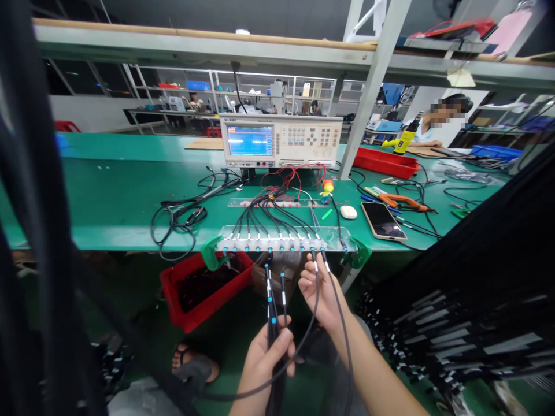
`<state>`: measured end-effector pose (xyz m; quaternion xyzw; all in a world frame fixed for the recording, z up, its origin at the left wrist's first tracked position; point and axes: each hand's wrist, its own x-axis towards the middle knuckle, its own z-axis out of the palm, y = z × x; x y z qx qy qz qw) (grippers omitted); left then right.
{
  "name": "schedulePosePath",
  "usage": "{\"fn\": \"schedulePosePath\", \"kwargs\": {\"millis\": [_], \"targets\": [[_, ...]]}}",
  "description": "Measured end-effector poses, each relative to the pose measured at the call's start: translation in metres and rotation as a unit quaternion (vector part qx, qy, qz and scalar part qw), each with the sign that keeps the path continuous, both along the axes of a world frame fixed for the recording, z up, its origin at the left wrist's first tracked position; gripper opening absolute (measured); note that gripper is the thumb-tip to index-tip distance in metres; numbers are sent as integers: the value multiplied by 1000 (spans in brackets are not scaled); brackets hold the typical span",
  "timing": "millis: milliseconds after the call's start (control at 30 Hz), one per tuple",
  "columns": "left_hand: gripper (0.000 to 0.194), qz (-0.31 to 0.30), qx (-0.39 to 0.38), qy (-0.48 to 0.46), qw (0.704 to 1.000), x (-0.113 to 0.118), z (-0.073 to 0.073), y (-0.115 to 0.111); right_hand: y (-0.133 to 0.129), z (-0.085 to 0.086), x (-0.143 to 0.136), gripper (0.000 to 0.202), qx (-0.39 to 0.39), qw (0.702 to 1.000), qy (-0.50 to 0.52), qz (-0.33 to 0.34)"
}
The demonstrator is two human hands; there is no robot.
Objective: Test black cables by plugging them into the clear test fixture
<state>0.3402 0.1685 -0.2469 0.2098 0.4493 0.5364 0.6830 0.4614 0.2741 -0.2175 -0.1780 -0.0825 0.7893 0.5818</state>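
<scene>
My left hand (271, 349) is wrapped round a bundle of black cables (269, 289) with blue tips and white bands, below the bench edge. One cable (283, 292) stands slightly apart from the others in that grip. My right hand (323, 294) pinches a black cable (328, 267) whose blue end meets the right part of a clear connector strip (277, 244). A neighbouring cable (315, 271) is also plugged in there and loops down past my left hand. Black leads (255, 214) run from the strip's back. Green clamps (211, 253) (361, 252) flank the strip.
A bench tester with a lit screen (250, 140) stands behind. A phone (384, 221), white case (348, 212) and orange-handled tool (401, 201) lie right. A red bin (186, 315) sits below. Black cables hang at both sides; a person (429, 130) sits beyond.
</scene>
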Motion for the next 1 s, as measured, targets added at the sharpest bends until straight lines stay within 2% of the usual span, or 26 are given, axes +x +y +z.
{"fn": "schedulePosePath", "kwargs": {"millis": [100,200,267,400,533,833,1000], "targets": [[50,4,-2,-4,1000,1,1,0,-10,-9,-1,29,27,987,-160,-3],[45,0,4,1,1000,2,3,0,-23,-12,-5,33,100,939,-326,41],[42,-5,11,9,1000,3,4,-1,-29,-8,-7,31,147,912,-376,76],[41,-5,11,24,1000,5,6,-1,-32,1,-9,28,170,900,-392,89],[45,16,6,44,999,6,9,0,-30,0,-8,26,179,897,-396,75],[46,41,10,33,999,7,13,2,-30,-6,-7,29,165,913,-365,81],[46,84,-32,-11,996,4,12,3,-19,-3,-5,31,118,934,-338,20]]}}
